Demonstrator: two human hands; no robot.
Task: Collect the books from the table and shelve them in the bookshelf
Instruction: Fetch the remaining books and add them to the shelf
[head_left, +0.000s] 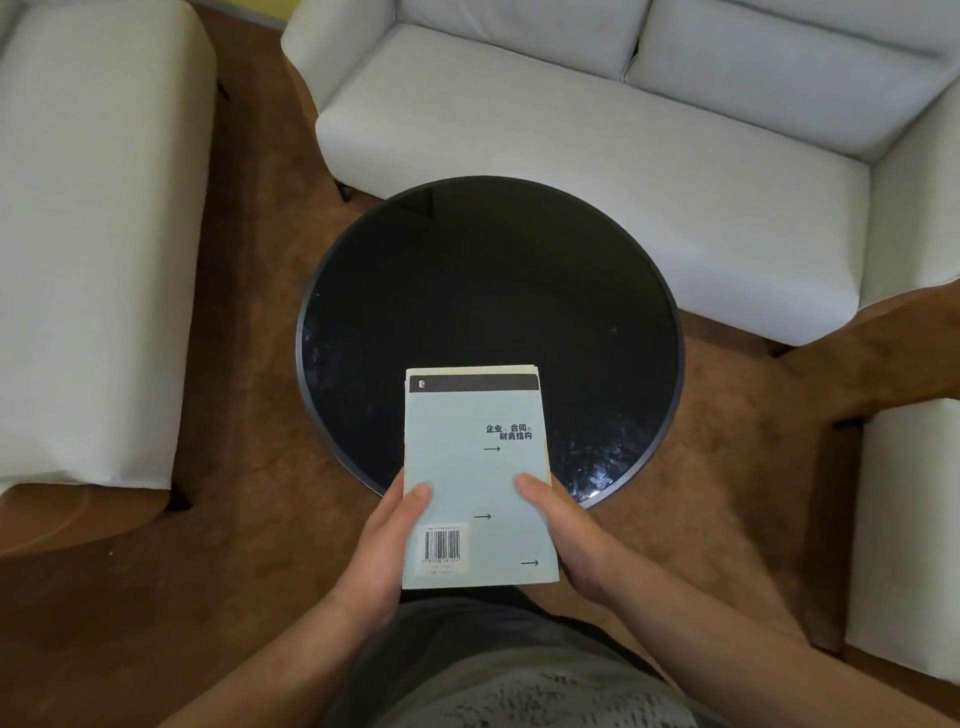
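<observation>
Gripping pale blue book (478, 467) at its lower sides with left hand (384, 551) and right hand (566, 535), thumbs on the cover. Holding it flat over near rim of round black table (488, 291), barcode side up. Can't see fingers underneath; can't read print below barcode.

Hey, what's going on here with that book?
A person is holding a pale book in both hands, back cover and barcode facing up. The left hand grips its left edge and the right hand its right edge, thumbs on the cover. The book is held over the near rim of a round black table, with a white sofa beyond it. No bookshelf is in view, so the shelving is not yet done.
</observation>
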